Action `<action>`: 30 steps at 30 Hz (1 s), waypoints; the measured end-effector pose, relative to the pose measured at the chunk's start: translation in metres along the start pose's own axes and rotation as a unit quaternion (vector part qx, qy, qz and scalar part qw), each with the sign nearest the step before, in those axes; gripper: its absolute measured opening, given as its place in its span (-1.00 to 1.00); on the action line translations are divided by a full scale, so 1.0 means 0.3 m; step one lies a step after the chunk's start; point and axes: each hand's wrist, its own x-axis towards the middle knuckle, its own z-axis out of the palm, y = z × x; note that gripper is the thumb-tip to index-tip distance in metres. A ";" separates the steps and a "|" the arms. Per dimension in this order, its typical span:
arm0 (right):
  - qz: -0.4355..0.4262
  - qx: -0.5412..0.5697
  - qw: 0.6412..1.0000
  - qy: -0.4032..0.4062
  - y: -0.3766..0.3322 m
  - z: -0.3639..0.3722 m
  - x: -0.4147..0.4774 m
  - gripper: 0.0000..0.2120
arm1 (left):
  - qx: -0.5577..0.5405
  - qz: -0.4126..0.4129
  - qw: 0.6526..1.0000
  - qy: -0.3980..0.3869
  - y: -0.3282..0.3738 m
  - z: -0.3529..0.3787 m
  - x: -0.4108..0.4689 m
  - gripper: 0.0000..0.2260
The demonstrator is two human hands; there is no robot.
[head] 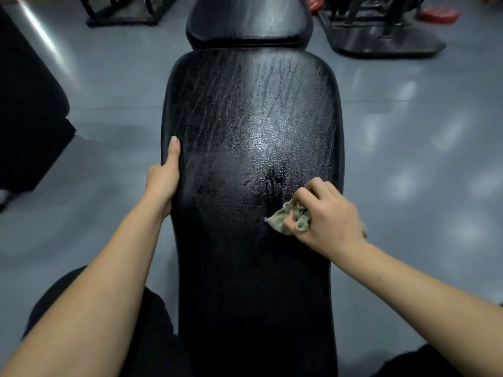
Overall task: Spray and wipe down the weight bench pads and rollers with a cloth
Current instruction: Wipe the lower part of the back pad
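**Left hand braces the pad edge, right hand presses the cloth on the wet spot**

At the far left a large dark block (27, 104) stands on the glossy grey floor (109, 91), and a black metal frame (122, 12) sits at the top edge behind it. In the lower left, the person's dark-clothed leg (152, 322) lies beside the bench.

The left hand (163, 178) grips the left edge of the long black pad (245, 104). Its thumb lies flat along the top surface, pointing away from the person. Its fingers curl round the side and under, out of sight.

The long pad fills the middle of the view, running away from the person. Its cracked vinyl shines under the light. Beyond its far end, across a narrow seam, sits a second black pad (249, 20). A dark wet patch (268, 183) with thin streaks marks the long pad right of centre.

Just below and to the right of that patch, the cloth (285, 219), a pale grey-green rag, lies bunched on the pad near its right edge. One corner sticks out toward the left. The right hand (326, 216) holds it from above, its fingers bent round the folds and pressing them against the vinyl. The two hands are well apart, one at each side of the pad.

At the upper right, a black base plate (386, 36) with uprights rests on the floor, and a red object (438, 13) lies beside it, too blurred to identify.
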 end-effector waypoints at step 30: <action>0.073 -0.020 0.996 0.054 0.018 0.062 0.195 -0.72 | -0.184 -0.135 0.970 -0.084 0.023 -0.002 -0.080 -0.31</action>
